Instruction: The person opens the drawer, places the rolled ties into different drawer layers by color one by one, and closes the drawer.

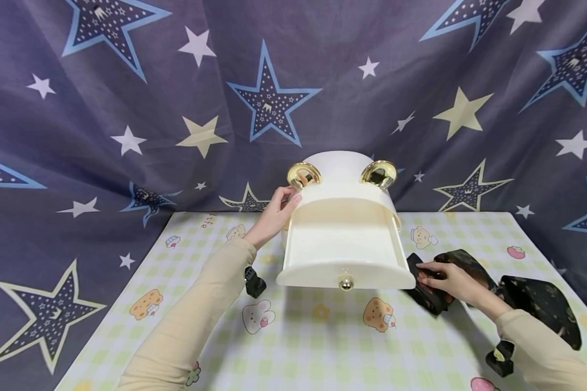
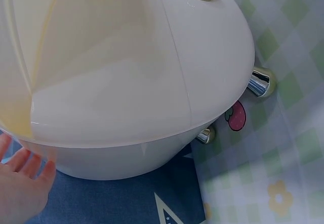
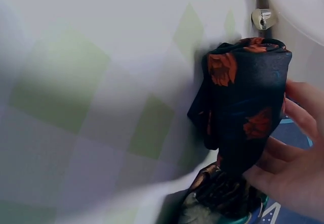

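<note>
A white rounded storage box [image 1: 339, 165] with two gold ear-like discs stands at the back of the table. Its top drawer [image 1: 298, 275] is pulled far out toward me, with a gold knob [image 1: 345, 283] on the front; no items show in it. My left hand [image 1: 274, 215] rests against the left side of the box, fingers extended, as the left wrist view also shows. To the right of the drawer, my right hand [image 1: 451, 279] grips a folded dark cloth [image 3: 248, 100] with orange-red flowers, thumb and fingers around its edge.
Two more dark patterned cloth bundles lie to the right, one behind my right hand [image 1: 469, 265] and one farther right [image 1: 548, 307]. A green-and-white checked tablecloth [image 1: 323, 347] covers the table. Behind hangs a dark blue star-patterned curtain [image 1: 323, 49].
</note>
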`<control>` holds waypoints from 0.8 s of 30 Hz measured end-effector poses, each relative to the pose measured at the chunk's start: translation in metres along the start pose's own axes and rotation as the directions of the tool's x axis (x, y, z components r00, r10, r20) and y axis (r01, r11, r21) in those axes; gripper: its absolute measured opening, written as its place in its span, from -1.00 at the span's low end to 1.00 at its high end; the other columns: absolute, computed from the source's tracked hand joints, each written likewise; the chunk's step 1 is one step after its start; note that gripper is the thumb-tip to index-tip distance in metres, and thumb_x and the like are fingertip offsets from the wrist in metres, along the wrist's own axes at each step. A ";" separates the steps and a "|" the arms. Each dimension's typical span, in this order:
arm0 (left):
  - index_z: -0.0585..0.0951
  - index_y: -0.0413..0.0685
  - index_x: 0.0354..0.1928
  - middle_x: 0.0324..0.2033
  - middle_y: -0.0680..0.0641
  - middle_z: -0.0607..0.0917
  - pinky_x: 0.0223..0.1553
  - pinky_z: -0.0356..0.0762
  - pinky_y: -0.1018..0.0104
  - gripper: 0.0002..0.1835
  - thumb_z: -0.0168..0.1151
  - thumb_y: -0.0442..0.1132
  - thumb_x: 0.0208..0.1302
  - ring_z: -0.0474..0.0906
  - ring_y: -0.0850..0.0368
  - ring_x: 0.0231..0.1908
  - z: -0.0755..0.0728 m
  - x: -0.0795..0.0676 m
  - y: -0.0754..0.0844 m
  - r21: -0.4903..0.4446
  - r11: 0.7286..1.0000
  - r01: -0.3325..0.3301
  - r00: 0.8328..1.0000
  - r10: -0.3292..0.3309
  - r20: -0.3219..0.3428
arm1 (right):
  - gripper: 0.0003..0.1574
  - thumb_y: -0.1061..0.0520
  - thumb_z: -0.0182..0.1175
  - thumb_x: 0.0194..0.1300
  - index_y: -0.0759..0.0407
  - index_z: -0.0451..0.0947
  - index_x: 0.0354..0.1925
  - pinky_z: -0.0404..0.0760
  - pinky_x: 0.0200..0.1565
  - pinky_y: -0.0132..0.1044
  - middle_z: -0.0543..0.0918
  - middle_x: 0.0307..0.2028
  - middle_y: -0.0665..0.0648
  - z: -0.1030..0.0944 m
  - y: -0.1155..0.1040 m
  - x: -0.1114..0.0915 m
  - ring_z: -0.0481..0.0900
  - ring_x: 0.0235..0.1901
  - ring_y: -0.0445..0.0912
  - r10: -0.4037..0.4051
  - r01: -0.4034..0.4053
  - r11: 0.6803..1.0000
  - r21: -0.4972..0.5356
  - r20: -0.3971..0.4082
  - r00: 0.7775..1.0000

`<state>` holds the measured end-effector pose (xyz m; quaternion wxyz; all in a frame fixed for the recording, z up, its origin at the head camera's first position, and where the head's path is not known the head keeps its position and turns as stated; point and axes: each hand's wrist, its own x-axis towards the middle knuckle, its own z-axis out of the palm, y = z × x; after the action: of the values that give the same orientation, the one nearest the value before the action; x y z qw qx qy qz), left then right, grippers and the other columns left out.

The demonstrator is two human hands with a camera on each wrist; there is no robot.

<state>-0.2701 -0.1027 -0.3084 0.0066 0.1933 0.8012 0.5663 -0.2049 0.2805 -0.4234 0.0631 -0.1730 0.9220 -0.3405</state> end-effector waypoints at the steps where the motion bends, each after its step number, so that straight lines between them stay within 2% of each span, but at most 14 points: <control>1: 0.18 -0.39 0.09 0.21 -0.29 0.14 0.29 0.04 0.15 -0.62 -0.16 -0.24 0.37 0.06 -0.09 0.23 0.000 0.000 -0.001 0.000 1.000 -0.001 1.000 0.001 -0.001 | -0.46 0.13 0.15 0.18 0.39 0.37 0.08 0.43 -0.61 -0.37 0.44 -0.07 0.46 0.000 0.001 0.000 0.35 -0.65 -0.19 -0.001 0.001 1.000 0.002 0.004 1.000; 7: 0.23 -0.32 0.05 0.19 -0.23 0.18 0.27 0.09 0.19 -0.64 -0.12 -0.19 0.36 0.09 -0.02 0.22 0.001 0.009 -0.019 0.001 0.999 -0.037 0.999 0.037 -0.030 | -0.46 0.09 0.16 0.17 0.37 0.40 0.05 0.41 -0.44 -0.38 0.46 -0.08 0.44 0.000 0.003 0.001 0.39 -0.48 -0.16 -0.036 0.036 0.999 -0.038 0.005 0.999; 13: 0.22 -0.30 0.06 0.18 -0.21 0.19 0.26 0.11 0.23 -0.64 -0.13 -0.17 0.36 0.11 -0.01 0.21 0.001 0.008 -0.019 0.020 0.999 -0.033 0.999 0.033 -0.029 | -0.43 0.06 0.17 0.15 0.38 0.40 0.05 0.46 -0.39 -0.40 0.48 -0.08 0.42 -0.001 0.007 0.002 0.47 -0.36 -0.11 -0.052 0.053 0.998 -0.028 0.027 0.998; 16: 0.21 -0.29 0.07 0.19 -0.21 0.18 0.27 0.10 0.24 -0.63 -0.14 -0.17 0.36 0.10 -0.01 0.21 0.001 0.008 -0.018 0.020 0.999 -0.027 0.999 0.027 -0.024 | -0.38 0.03 0.20 0.13 0.37 0.39 0.07 0.47 -0.36 -0.41 0.50 -0.07 0.40 -0.001 0.008 0.002 0.47 -0.34 -0.18 -0.055 0.056 0.998 -0.025 0.037 0.998; 21: 0.21 -0.31 0.08 0.19 -0.23 0.18 0.27 0.09 0.23 -0.61 -0.14 -0.17 0.36 0.10 -0.02 0.22 0.000 0.008 -0.016 0.012 1.000 -0.014 1.000 0.014 -0.013 | -0.31 0.04 0.22 0.11 0.42 0.32 0.11 0.44 -0.36 -0.43 0.55 -0.16 0.31 0.000 0.008 0.003 0.38 -0.44 -0.29 -0.082 0.082 0.997 0.013 0.063 0.995; 24: 0.18 -0.36 0.09 0.19 -0.27 0.15 0.28 0.07 0.18 -0.62 -0.16 -0.21 0.37 0.08 -0.07 0.22 0.000 0.002 -0.005 0.014 1.000 -0.008 1.000 0.008 -0.002 | -0.30 0.08 0.21 0.11 0.45 0.29 0.12 0.45 -0.35 -0.44 0.54 -0.20 0.27 0.001 0.008 0.003 0.37 -0.45 -0.30 -0.102 0.099 0.994 0.048 0.073 0.992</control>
<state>-0.2734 -0.1032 -0.3124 0.0023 0.1962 0.8043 0.5609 -0.2096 0.2847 -0.4292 0.0845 -0.2304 0.9014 -0.3568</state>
